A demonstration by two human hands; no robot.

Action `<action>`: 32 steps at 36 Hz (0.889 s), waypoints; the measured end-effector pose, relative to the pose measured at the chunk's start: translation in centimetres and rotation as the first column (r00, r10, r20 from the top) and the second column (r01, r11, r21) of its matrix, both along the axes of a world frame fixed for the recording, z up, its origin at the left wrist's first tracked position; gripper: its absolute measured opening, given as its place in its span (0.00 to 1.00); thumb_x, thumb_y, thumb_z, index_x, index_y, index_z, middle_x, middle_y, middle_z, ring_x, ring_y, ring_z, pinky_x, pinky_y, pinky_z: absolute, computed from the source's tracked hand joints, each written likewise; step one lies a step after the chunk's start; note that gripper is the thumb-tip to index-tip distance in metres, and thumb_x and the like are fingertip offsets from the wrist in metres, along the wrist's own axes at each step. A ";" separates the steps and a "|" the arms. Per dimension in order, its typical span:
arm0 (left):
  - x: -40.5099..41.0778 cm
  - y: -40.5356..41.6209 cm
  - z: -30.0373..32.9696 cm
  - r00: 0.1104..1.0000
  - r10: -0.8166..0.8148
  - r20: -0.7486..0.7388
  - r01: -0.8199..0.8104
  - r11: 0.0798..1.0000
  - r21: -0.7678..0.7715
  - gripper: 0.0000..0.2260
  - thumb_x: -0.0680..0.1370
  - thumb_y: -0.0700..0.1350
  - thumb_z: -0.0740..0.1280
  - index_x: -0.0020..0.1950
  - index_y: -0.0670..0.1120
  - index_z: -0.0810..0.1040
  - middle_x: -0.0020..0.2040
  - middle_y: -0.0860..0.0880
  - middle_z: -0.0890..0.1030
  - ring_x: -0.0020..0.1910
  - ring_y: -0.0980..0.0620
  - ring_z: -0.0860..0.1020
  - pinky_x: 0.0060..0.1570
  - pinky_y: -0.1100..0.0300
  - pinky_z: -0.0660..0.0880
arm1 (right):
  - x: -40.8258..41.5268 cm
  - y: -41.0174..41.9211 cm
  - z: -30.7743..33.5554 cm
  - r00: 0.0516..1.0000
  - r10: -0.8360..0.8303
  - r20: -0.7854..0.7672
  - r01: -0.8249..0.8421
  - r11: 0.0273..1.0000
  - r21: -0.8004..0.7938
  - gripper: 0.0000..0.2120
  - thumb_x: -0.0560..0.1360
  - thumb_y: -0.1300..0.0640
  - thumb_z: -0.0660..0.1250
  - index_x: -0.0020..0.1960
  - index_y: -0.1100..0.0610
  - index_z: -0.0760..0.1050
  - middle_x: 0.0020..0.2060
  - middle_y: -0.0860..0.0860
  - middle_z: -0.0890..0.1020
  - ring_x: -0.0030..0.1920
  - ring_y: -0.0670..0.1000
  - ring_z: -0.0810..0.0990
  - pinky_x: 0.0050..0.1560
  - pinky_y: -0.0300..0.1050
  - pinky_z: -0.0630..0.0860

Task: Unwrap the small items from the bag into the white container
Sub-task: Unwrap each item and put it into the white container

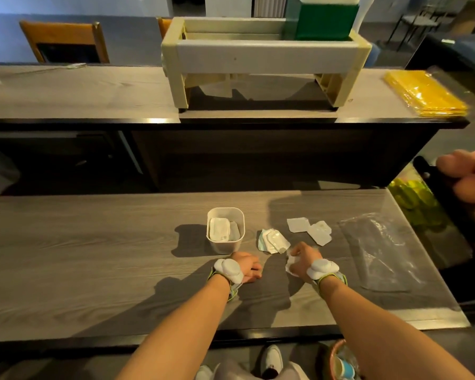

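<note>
Right hand point(302, 256) pinches a small wrapped item point(292, 263); left hand point(248, 267) rests loosely curled, holding nothing, on the table point(93, 242). Wrapper likely light, thin, crinkly; best torn at an edge.

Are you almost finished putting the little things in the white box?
Partly. The white box already holds at least two unwrapped pieces, and torn wrappers lie beside it. The right hand grips something white and crumpled, maybe the next one being opened; the left hand rests on the table. Two flat packets still wait, still wrapped as far as I can tell. The clear bag looks empty.
</note>
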State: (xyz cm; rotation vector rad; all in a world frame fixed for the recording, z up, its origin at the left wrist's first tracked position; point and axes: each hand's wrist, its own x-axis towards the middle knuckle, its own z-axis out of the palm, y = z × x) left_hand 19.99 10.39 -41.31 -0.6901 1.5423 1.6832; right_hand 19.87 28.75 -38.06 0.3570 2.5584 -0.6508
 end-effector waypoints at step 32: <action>2.8 -6.1 -0.5 0.993 -0.050 -0.103 0.033 0.986 -0.162 0.13 0.79 0.37 0.63 0.64 0.41 0.75 0.50 0.42 0.79 0.25 0.58 0.80 0.36 0.61 0.77 | -3.6 -7.0 1.2 0.994 0.062 0.092 -0.066 0.997 0.042 0.20 0.64 0.39 0.70 0.48 0.51 0.80 0.47 0.49 0.84 0.51 0.56 0.83 0.52 0.45 0.77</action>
